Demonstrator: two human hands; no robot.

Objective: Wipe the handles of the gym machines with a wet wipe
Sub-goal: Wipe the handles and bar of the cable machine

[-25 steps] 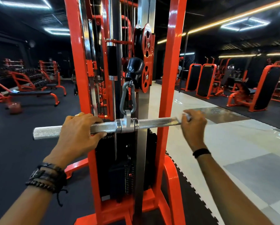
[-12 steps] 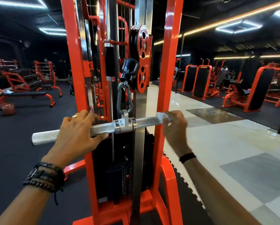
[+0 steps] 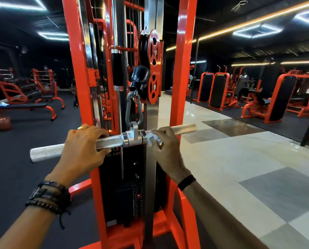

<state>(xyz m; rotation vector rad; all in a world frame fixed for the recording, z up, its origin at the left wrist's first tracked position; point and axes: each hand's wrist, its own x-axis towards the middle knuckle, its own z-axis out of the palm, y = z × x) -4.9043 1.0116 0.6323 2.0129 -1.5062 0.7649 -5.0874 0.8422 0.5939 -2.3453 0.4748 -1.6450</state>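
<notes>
A knurled steel bar handle (image 3: 46, 153) hangs level from a carabiner (image 3: 134, 112) on the orange cable machine (image 3: 182, 72). My left hand (image 3: 83, 150) grips the bar's left half, just left of the central swivel. My right hand (image 3: 165, 141) grips the bar's right half next to the swivel, with a white wet wipe (image 3: 152, 138) wrapped under its fingers against the metal. The bar's right end (image 3: 186, 128) sticks out bare beyond my right hand.
The machine's weight stack (image 3: 132, 186) sits right behind the bar. Orange benches and dumbbell racks (image 3: 24, 97) stand at the far left on black flooring. More orange machines (image 3: 272, 99) line the far right beyond a glossy tiled walkway (image 3: 239, 159).
My right hand with the wipe has slid leftward along the bar, from its right end to beside the central swivel. My left hand keeps its grip.
</notes>
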